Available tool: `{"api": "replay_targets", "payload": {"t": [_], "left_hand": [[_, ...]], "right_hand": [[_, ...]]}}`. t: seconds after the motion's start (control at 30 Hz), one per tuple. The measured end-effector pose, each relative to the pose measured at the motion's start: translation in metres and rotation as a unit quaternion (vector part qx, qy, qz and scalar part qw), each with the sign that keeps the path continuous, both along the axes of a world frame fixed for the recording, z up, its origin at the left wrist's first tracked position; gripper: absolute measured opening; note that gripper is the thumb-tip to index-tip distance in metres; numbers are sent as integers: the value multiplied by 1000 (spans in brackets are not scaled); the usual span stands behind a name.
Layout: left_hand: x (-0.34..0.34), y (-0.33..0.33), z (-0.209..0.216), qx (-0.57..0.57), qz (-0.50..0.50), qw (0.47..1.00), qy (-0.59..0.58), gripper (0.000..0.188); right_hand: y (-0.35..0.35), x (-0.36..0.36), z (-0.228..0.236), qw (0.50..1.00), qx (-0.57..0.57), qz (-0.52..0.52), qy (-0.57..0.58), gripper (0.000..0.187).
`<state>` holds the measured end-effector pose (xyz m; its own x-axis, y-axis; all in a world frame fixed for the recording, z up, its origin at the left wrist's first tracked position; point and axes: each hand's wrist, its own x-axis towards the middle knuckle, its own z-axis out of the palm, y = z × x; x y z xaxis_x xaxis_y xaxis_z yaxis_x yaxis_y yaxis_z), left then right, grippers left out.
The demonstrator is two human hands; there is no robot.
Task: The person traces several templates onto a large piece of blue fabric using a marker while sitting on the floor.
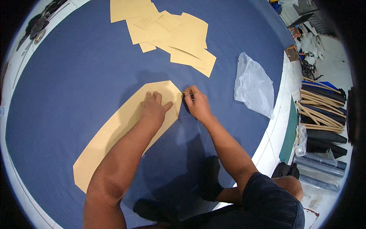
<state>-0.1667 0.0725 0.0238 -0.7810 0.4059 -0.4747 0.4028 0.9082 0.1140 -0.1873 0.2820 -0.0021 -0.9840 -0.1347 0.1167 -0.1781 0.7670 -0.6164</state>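
A long tan card pattern piece (110, 126) with angled ends lies flat on the dark blue cloth (57, 99). My left hand (153, 108) presses on its upper part, fingers spread and holding nothing. Just off the pattern's upper right corner, my right hand (197, 102) pinches a thin yellowish pencil-like stick (189, 92). The stick's tip is at the card's edge. Faint pale lines show on the cloth below this hand.
Several more tan card pieces (167, 32) overlap at the far side of the cloth. A crumpled clear plastic bag (253, 86) lies to the right. Beyond the cloth's right edge are wooden sticks (320, 105) and dark rolls (320, 168) on the floor.
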Motion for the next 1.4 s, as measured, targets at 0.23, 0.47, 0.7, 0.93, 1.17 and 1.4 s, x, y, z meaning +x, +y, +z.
{"api": "replay_targets", "payload": {"t": [0.23,0.47,0.7,0.93,1.17,1.4], "left_hand": [[-2,7,15,-11,4,999,-30,79],[-10,21,-2,-63,-50,997,-2,87],[-16,31,-3,-65,6,998,-22,84],[-16,38,19,-82,30,995,-49,80],[-17,37,-8,-100,-4,995,-7,80],[-15,39,14,-94,20,995,-21,78]], "right_hand": [[6,4,1,1000,21,2,-6,17],[3,5,9,1000,10,-12,-8,17],[1,0,9,999,-33,4,-19,17],[1,-6,6,1000,-13,20,-2,17],[8,-1,9,998,28,51,-17,18],[14,1,13,995,35,97,4,13]]}}
